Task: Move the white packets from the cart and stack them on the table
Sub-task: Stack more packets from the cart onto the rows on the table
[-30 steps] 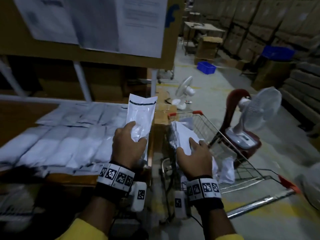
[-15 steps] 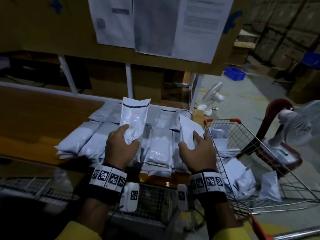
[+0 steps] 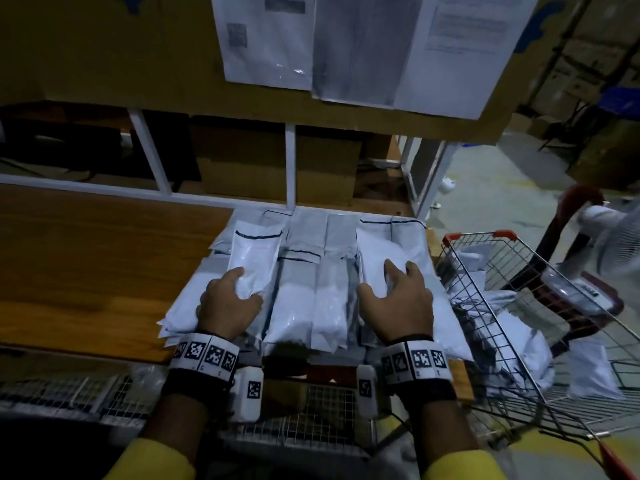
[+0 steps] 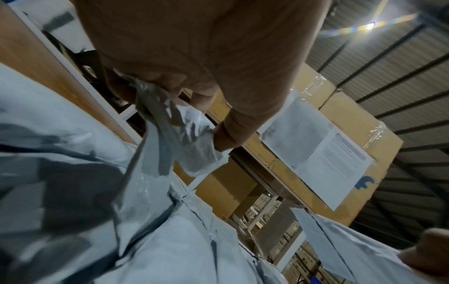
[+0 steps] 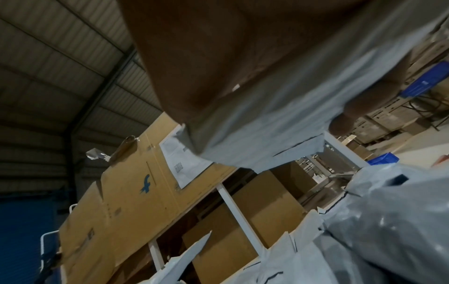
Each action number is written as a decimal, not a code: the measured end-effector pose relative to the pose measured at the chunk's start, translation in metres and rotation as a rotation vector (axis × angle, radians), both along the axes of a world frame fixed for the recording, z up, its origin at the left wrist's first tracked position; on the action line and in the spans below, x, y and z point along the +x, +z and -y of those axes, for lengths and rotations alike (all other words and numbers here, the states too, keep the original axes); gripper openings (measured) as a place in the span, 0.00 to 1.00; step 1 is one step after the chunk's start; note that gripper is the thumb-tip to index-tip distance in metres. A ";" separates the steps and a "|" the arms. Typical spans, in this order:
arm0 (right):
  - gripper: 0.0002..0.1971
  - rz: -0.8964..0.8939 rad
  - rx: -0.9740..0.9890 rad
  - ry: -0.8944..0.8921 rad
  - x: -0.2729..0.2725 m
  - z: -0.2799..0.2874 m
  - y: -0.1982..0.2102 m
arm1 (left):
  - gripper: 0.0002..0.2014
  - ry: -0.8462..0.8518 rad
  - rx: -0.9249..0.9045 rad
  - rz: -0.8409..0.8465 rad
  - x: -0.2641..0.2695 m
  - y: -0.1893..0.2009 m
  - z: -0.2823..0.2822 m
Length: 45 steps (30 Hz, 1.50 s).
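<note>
- The left hand [image 3: 228, 304] grips a white packet [image 3: 254, 261] near its lower end, thumb on top and fingers curled under; the left wrist view shows the plastic bunched between thumb and fingers [image 4: 218, 138].
- That packet lies lengthwise over the left side of the stack [image 3: 311, 299], its dark-lined seal pointing to the table's far edge.
- The right hand [image 3: 398, 306] holds a second packet [image 3: 381, 261] over the right side of the stack. Its fingers are spread on top; the right wrist view shows the packet pressed against the palm with fingertips [image 5: 340, 123] wrapped round its edge.
- The stack is rows of white packets laid side by side and overlapping, on the right end of the wooden table [image 3: 86, 265], reaching from the near edge almost to the far edge.
- The left part of the table is bare wood.
- A wire cart [image 3: 502, 306] with red corner caps stands just beside the table's right edge, with more white packets [image 3: 512, 341] loose inside it.
- Behind the table a white frame [image 3: 290, 164] carries a cardboard panel [image 3: 104, 53] with printed sheets [image 3: 353, 46] taped on it.
- Right of the cart a white fan [image 3: 613, 244] sits on a red chair [image 3: 581, 202].
- Stacked cartons [image 3: 595, 39] and a blue bin [image 3: 620, 98] stand further back on the concrete floor.
- Both wrists wear bands with black-and-white markers, above yellow sleeves.
</note>
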State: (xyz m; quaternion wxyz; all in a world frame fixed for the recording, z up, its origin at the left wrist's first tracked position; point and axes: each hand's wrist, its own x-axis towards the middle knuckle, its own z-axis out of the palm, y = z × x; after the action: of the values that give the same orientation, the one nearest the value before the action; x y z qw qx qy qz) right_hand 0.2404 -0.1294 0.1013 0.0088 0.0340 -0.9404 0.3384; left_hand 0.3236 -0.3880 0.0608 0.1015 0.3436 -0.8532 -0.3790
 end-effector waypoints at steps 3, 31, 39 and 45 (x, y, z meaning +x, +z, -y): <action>0.36 -0.012 0.055 0.021 -0.001 0.021 -0.009 | 0.44 -0.020 0.047 0.032 -0.001 -0.012 0.013; 0.31 -0.054 0.446 0.093 -0.014 0.091 -0.088 | 0.41 -0.090 -0.263 0.345 -0.015 -0.056 0.009; 0.31 -0.064 0.566 0.063 -0.010 0.093 -0.096 | 0.44 -0.079 -0.308 0.313 -0.013 -0.059 0.007; 0.32 -0.099 0.580 0.089 -0.013 0.087 -0.098 | 0.41 0.018 -0.325 0.161 -0.014 -0.050 0.002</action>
State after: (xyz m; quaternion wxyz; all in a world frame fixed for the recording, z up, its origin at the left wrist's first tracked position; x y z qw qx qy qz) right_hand 0.2273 -0.2163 0.0034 0.0297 0.0927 -0.9938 0.0535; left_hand 0.3098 -0.3896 0.0112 0.0906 0.3596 -0.9055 -0.2063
